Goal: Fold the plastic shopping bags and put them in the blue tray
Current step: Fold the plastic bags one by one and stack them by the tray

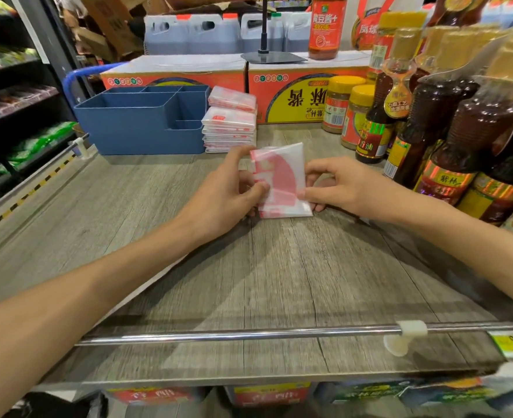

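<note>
A folded white plastic shopping bag [281,182] with red print stands tilted on the wooden shelf top, held between both hands. My left hand [228,191] pinches its left edge with thumb and fingers. My right hand [336,185] pinches its right edge. Behind it a stack of folded bags [229,128] sits against the right side of the blue tray [140,137], with one more folded bag lying askew on top. The tray has several compartments, and none of them show any bags from here.
Sauce bottles and jars [430,116] crowd the right side. Orange cartons [291,89] stand behind the tray and stack. A metal rail [249,334] runs along the shelf's front edge. A chilled display case is at the left.
</note>
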